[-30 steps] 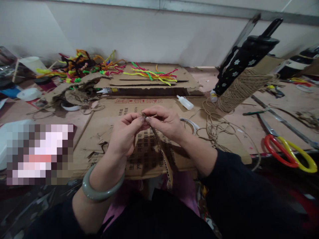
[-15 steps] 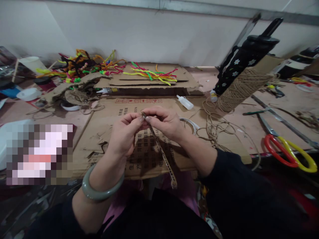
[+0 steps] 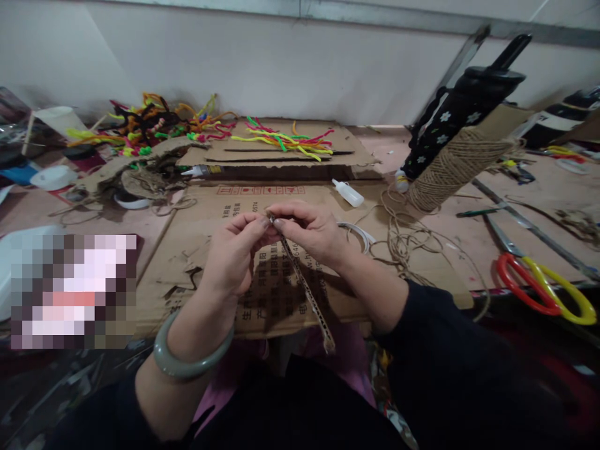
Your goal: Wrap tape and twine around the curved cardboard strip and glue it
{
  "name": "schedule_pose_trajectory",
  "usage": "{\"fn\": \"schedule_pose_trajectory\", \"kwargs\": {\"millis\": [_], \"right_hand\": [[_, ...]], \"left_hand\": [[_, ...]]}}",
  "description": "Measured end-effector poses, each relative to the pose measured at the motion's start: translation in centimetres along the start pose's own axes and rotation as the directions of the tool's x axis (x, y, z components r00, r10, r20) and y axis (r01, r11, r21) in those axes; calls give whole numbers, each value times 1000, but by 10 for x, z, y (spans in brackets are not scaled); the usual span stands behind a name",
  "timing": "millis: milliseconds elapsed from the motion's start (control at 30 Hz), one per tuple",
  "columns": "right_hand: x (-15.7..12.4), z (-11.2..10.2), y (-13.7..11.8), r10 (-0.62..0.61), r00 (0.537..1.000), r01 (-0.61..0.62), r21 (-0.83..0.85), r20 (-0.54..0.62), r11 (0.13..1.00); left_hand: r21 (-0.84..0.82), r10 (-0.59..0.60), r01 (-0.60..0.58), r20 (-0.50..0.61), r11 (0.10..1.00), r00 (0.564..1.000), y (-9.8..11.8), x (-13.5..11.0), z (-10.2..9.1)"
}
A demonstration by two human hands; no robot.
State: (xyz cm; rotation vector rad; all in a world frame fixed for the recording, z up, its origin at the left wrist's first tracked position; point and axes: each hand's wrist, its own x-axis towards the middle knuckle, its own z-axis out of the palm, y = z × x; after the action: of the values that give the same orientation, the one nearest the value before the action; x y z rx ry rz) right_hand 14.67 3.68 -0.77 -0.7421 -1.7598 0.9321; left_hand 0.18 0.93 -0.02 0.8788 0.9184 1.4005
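A narrow tan strip with a dark pattern along it, like a braided cord (image 3: 307, 287), hangs slantwise from my fingers toward my lap. Its lower end is a frayed, knotted tuft. At the upper end, my left hand (image 3: 239, 247) pinches it between thumb and forefinger. My right hand (image 3: 312, 231) grips the same end, the two thumbs almost meeting. What the fingertips cover there is hidden. Beneath both hands lies a flat printed cardboard sheet (image 3: 187, 244). A grey-green bangle (image 3: 187, 369) circles my left wrist.
To the right are a twine spool (image 3: 462, 165), loose twine (image 3: 407, 244) and scissors (image 3: 529, 284) with red and yellow handles. A small white bottle (image 3: 347, 193) lies beyond my hands. Colourful cords (image 3: 290, 140) rest on cardboard at the back. Left is a pixelated area.
The hanging cord has turned slightly, and its lower end has shifted a little. Both hands keep nearly the same place and grip.
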Motion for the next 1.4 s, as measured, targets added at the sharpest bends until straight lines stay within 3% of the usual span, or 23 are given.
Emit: {"fn": "schedule_pose_trajectory", "kwargs": {"millis": [1400], "right_hand": [[-1,-1,-2,-47,998,48,9,-34,999]], "left_hand": [[-83,-79,82,39,993,996,-1,0,-1]]}}
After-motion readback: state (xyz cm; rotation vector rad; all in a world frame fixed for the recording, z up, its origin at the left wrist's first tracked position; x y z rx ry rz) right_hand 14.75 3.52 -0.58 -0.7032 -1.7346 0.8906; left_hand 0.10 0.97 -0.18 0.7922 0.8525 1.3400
